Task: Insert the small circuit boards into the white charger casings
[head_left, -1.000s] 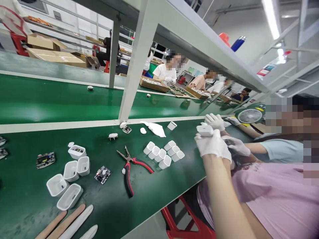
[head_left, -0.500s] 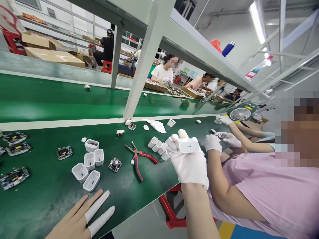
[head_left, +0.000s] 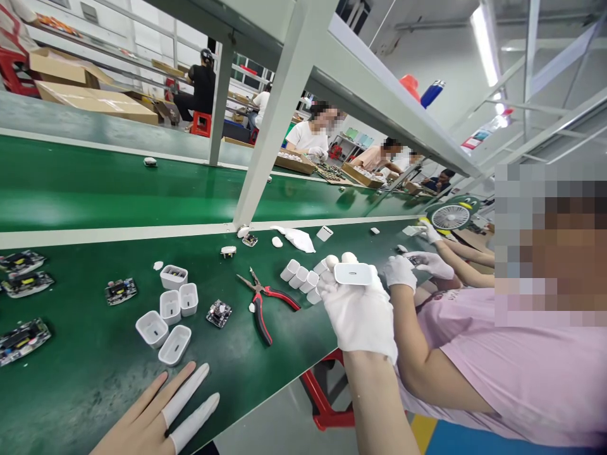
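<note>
In the right hand point(head_left: 359, 317), covered by a white cloth glove, a white rounded-rectangular plastic casing point(head_left: 353, 274) is gripped by the fingers, its slotted face presented to view. Whether a board is contained in it is not shown. The left hand point(head_left: 152, 417), bare except for white cots on two digits, is held with fingers extended and spread at the near edge of the green-topped workbench point(head_left: 294, 335), with nothing grasped.

The work is judged to be partway through. Just beyond the left hand, a dark insert is seen inside one open white plastic housing point(head_left: 174, 277); in the four similar white housings point(head_left: 152, 328) grouped beside it, none is seen. Several loose black circuit boards with yellow components point(head_left: 121, 291) are left unhoused toward the left. A squarish dark circuit board point(head_left: 219, 313) is placed between that group and the opened pliers with red-and-black handles point(head_left: 258, 291). A further cluster of small white open housings point(head_left: 298, 277) is partly masked by the glove, and its contents cannot fairly be judged from this angle.

No brand or lettering can be read on the casing. Farther out, faint print on a co-worker's pink shirt point(head_left: 497, 354) and a red-and-white hanging placard point(head_left: 481, 134) are noted; both are illegible.
</note>
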